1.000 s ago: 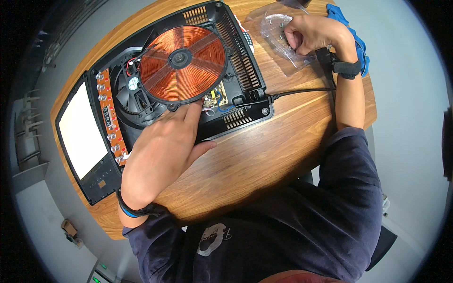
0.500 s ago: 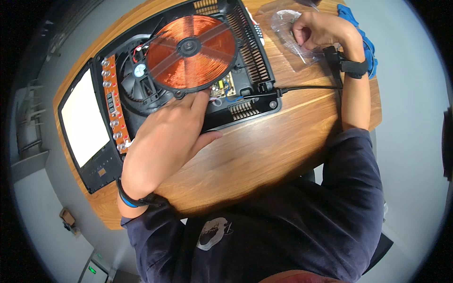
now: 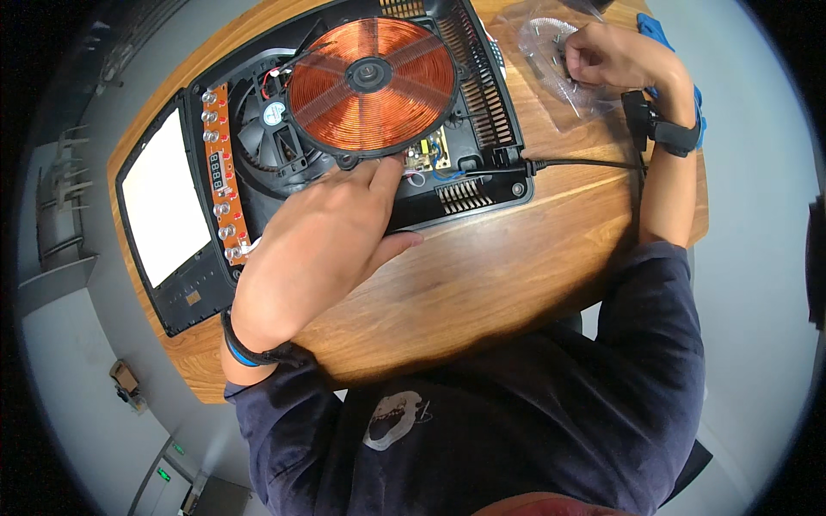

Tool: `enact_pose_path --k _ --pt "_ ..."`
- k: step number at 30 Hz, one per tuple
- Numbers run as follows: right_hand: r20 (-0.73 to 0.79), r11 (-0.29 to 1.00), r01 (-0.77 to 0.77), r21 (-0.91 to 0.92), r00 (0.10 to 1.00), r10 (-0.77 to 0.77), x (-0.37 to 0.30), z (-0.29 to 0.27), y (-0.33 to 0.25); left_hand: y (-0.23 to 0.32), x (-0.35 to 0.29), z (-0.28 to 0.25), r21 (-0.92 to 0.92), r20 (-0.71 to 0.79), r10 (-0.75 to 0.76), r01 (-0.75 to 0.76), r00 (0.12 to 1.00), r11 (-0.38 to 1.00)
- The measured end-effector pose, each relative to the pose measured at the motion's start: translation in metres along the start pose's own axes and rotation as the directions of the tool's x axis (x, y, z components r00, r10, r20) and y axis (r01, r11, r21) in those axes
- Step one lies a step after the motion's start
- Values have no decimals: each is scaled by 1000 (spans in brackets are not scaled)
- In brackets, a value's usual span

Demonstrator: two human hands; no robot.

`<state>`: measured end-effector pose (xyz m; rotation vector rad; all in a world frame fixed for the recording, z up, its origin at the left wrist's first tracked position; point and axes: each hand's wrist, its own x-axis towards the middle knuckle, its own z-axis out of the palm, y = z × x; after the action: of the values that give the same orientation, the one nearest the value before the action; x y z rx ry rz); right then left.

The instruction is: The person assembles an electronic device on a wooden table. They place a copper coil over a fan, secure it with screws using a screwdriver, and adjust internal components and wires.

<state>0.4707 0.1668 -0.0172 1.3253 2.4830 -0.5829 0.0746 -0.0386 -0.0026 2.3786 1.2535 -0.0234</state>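
Observation:
A round copper induction coil [image 3: 404, 107] with a black hub lies over the inside of an opened black cooktop housing [image 3: 486, 193]. My left hand [image 3: 314, 236] reaches over the housing's near edge, fingers curled under the coil's near rim and thumb stretched out to the right. Its fingertips are hidden. At the upper right, the fingers of my right hand [image 3: 615, 58] are pinched together inside a clear ribbed plastic dish [image 3: 538, 39]. Small dark bits show by those fingertips, too small to name.
Left of the coil are a fan [image 3: 258, 142], an orange button board [image 3: 215, 163] and a white-surfaced panel [image 3: 163, 202]. A circuit board [image 3: 423, 153] shows beneath the coil. A black cord [image 3: 585, 162] runs right. Blue cloth [image 3: 658, 34] lies beyond my right wrist.
The whole scene has shifted slightly right and up in the picture. Both hands keep their places, the left at the coil's rim and the right in the dish.

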Motion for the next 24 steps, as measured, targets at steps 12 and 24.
enact_pose_path --k 12,24 --pt "-108 955 156 251 985 -133 -24 -32 -36 3 1 0 26 -17 16 -16 1000 1000" --pt "-110 938 215 272 975 -192 -23 -33 -37 2 2 -2 -25 32 -40 41 999 999"
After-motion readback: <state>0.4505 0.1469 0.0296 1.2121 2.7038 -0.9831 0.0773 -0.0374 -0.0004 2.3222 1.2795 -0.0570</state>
